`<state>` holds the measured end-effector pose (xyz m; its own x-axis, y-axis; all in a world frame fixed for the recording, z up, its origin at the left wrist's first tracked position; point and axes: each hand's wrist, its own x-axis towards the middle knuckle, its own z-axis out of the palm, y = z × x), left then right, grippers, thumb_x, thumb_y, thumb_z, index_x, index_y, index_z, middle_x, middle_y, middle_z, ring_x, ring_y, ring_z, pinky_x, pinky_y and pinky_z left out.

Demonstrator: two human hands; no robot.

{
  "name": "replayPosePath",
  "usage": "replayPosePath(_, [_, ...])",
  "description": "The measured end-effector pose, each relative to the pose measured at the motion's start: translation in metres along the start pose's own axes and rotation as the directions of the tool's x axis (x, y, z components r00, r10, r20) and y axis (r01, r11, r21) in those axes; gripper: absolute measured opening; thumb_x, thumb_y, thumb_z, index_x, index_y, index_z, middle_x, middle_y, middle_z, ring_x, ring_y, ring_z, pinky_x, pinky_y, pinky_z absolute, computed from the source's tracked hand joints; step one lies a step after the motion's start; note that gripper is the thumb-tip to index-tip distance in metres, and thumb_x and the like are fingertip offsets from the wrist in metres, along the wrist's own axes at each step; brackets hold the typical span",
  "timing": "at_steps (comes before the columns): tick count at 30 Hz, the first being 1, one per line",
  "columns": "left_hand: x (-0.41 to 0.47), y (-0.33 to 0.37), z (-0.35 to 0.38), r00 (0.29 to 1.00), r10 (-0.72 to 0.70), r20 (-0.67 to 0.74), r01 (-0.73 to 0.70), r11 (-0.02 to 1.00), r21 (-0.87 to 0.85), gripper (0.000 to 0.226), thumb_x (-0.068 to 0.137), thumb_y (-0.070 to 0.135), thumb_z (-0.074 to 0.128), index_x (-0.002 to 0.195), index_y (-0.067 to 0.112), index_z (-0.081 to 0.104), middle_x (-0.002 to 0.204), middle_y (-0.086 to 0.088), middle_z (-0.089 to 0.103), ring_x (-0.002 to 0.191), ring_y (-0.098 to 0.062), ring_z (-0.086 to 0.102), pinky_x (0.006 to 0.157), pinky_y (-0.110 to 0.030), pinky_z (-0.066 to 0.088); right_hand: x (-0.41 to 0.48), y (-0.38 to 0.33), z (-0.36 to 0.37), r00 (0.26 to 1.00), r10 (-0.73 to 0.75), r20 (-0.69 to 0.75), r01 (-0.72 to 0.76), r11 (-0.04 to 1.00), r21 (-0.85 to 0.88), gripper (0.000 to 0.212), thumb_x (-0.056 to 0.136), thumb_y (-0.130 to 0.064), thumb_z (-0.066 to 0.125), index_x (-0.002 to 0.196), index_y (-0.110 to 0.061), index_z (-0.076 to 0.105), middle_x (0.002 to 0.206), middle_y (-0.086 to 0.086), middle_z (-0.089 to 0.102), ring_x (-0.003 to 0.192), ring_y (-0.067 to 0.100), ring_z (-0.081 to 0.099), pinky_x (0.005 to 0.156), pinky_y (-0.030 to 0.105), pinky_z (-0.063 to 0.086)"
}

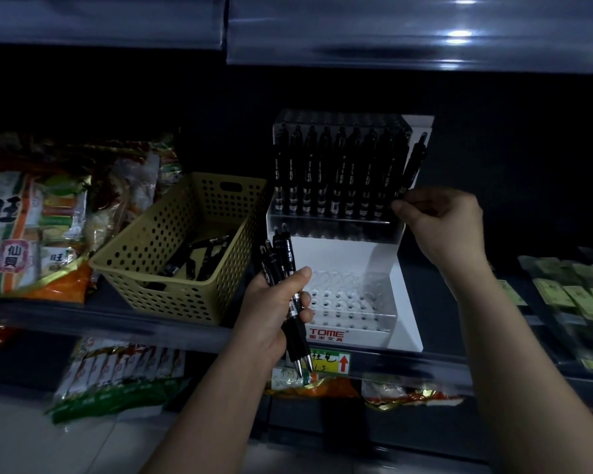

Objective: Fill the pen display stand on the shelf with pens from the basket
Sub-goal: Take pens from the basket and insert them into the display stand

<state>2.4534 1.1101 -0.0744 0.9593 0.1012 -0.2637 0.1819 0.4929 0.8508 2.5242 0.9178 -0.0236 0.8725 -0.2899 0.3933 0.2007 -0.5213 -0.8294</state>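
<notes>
A white and clear acrylic pen display stand [404,302] sits on the shelf, its upper tier packed with several black pens [336,172]. The lower tier shows rows of holes with no pens in them. My right hand [435,220] pinches the lower end of one tilted black pen [413,164] at the upper tier's right end. In front of the stand's left side, my left hand [274,309] grips a bundle of several black pens [285,265]. Left of the stand, a tan perforated basket [144,248] holds more black pens [196,258].
Snack bags [31,220] fill the shelf left of the basket. Small greenish packets [569,289] lie to the right. More bags [117,371] sit on the shelf below. An upper shelf edge [356,39] overhangs the stand. A price label [332,360] is on the shelf rail.
</notes>
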Motion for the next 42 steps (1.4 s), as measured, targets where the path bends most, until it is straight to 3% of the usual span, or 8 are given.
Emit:
replayPosePath(15, [0.001, -0.002, 0.000, 1.000, 0.014, 0.001, -0.014, 1.000, 0.016, 0.017, 0.086, 0.001, 0.064, 0.080, 0.012, 0.052, 0.067, -0.002, 0.050, 0.051, -0.013, 0.047, 0.036, -0.020, 0.036, -0.015, -0.002, 0.009, 0.943, -0.319, -0.092, 0.294, 0.930, -0.219, 0.015, 0.087, -0.018, 0.067, 0.095, -0.007, 0.070, 0.087, 0.008, 0.071, 0.082, 0.022, 0.064, 0.072, 0.027, 0.046])
replayPosePath(20, [0.001, 0.000, -0.002, 1.000, 0.012, -0.001, -0.012, 1.000, 0.020, 0.017, 0.086, 0.002, 0.064, 0.080, 0.012, 0.052, 0.065, -0.001, 0.050, 0.051, -0.012, 0.046, 0.036, -0.020, 0.036, -0.008, -0.004, 0.000, 0.984, -0.177, -0.031, 0.169, 0.972, -0.166, 0.016, 0.084, -0.023, 0.070, 0.094, -0.011, 0.071, 0.078, -0.003, 0.065, 0.077, 0.014, 0.063, 0.071, 0.026, 0.048])
replayPosePath(29, [0.001, 0.001, -0.004, 1.000, -0.001, -0.004, 0.001, 1.000, 0.031, 0.015, 0.084, 0.007, 0.068, 0.083, 0.011, 0.054, 0.066, -0.001, 0.052, 0.052, -0.012, 0.049, 0.037, -0.021, 0.038, -0.007, -0.003, 0.001, 0.985, -0.172, 0.032, 0.174, 0.955, -0.238, 0.018, 0.084, -0.024, 0.069, 0.095, -0.010, 0.069, 0.079, 0.000, 0.063, 0.077, 0.017, 0.059, 0.066, 0.025, 0.040])
replayPosePath(32, [-0.001, 0.003, -0.006, 1.000, 0.017, 0.019, -0.017, 0.999, 0.051, 0.017, 0.082, 0.013, 0.071, 0.088, 0.006, 0.057, 0.069, -0.003, 0.057, 0.053, -0.013, 0.053, 0.041, -0.022, 0.041, -0.011, -0.009, 0.001, 0.965, -0.248, -0.088, 0.219, 0.942, -0.255, 0.028, 0.083, -0.035, 0.069, 0.100, -0.013, 0.064, 0.077, 0.000, 0.059, 0.075, 0.020, 0.057, 0.064, 0.029, 0.041])
replayPosePath(35, [-0.004, 0.005, -0.004, 0.998, 0.040, 0.057, -0.042, 0.998, 0.047, 0.017, 0.082, 0.014, 0.069, 0.092, 0.004, 0.061, 0.067, -0.002, 0.061, 0.051, -0.013, 0.055, 0.042, -0.023, 0.044, -0.023, -0.036, 0.005, 0.888, -0.407, -0.216, 0.402, 0.913, -0.068, 0.024, 0.086, -0.038, 0.063, 0.084, -0.015, 0.064, 0.066, -0.004, 0.057, 0.061, 0.014, 0.054, 0.056, 0.029, 0.042])
replayPosePath(38, [-0.006, 0.008, -0.001, 0.994, 0.079, 0.079, -0.082, 0.996, 0.032, 0.019, 0.080, 0.013, 0.068, 0.096, 0.003, 0.063, 0.065, -0.001, 0.062, 0.049, -0.014, 0.054, 0.043, -0.023, 0.043, -0.041, -0.064, 0.019, 0.935, -0.310, 0.172, 0.301, 0.951, 0.077, 0.027, 0.087, -0.044, 0.063, 0.075, -0.020, 0.068, 0.063, -0.011, 0.061, 0.059, 0.002, 0.055, 0.056, 0.022, 0.044])
replayPosePath(40, [-0.008, 0.009, -0.002, 0.989, 0.108, 0.097, -0.112, 0.993, 0.041, 0.009, 0.083, 0.010, 0.066, 0.092, 0.008, 0.063, 0.066, -0.002, 0.062, 0.050, -0.015, 0.054, 0.044, -0.024, 0.044, -0.050, -0.067, 0.033, 0.884, -0.154, 0.440, 0.165, 0.986, 0.015, 0.028, 0.083, -0.047, 0.067, 0.079, -0.020, 0.070, 0.068, -0.010, 0.063, 0.065, 0.005, 0.058, 0.062, 0.026, 0.049])
replayPosePath(42, [-0.010, 0.010, -0.004, 0.985, 0.129, 0.111, -0.136, 0.990, 0.050, 0.005, 0.085, 0.006, 0.064, 0.088, 0.010, 0.062, 0.067, -0.003, 0.061, 0.051, -0.016, 0.055, 0.044, -0.025, 0.045, -0.056, -0.063, 0.045, 0.854, -0.097, 0.511, 0.070, 0.995, 0.070, 0.028, 0.081, -0.039, 0.072, 0.074, -0.013, 0.066, 0.063, -0.007, 0.056, 0.060, 0.007, 0.052, 0.061, 0.028, 0.046])
